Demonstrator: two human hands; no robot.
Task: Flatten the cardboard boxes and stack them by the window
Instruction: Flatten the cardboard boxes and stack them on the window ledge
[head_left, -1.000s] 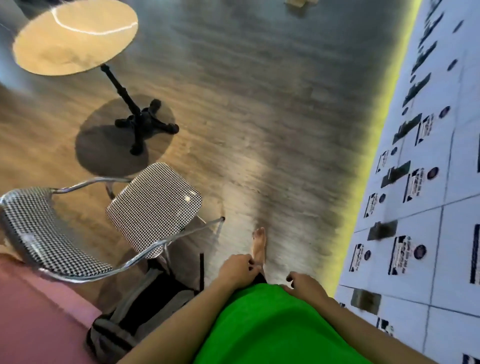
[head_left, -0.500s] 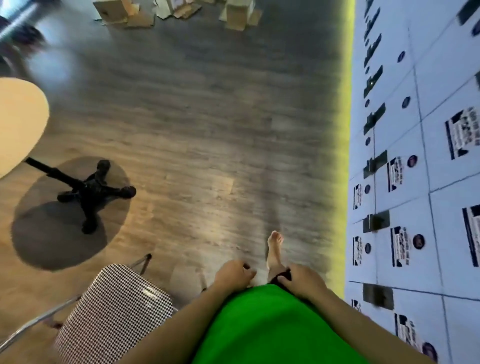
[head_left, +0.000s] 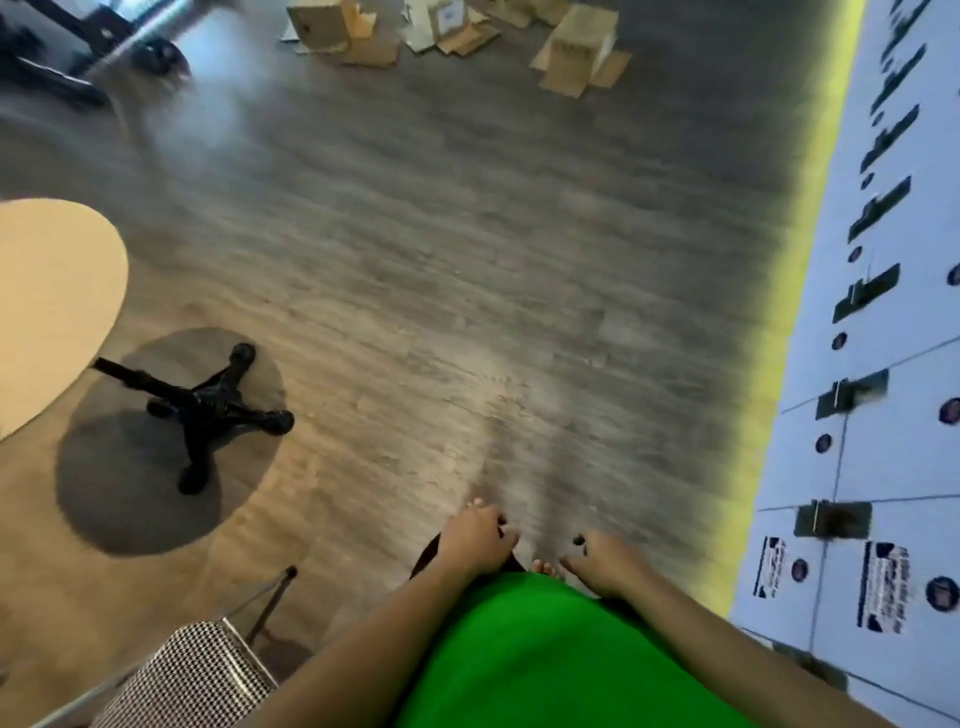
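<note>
Several brown cardboard boxes lie on the wood floor far ahead, flaps spread out: one at the left (head_left: 323, 25), one in the middle (head_left: 448, 22), and one further right (head_left: 575, 53). They look still set up, though blur hides detail. My left hand (head_left: 479, 540) and my right hand (head_left: 602, 564) hang low in front of my green shirt. Their fingers are loosely curled and hold nothing. Both hands are far from the boxes. My bare toes show between them.
A round tan table (head_left: 52, 306) on a black cross foot (head_left: 208, 410) stands at the left. The corner of a checkered chair (head_left: 192, 680) is at the bottom left. A white locker wall (head_left: 883, 415) runs along the right. Dark wheeled furniture (head_left: 78, 52) sits at the far left.
The view has moved forward and lifted. The boxes now show larger at the top, and the chair and table have slid down and left. My hands stay low and empty.
</note>
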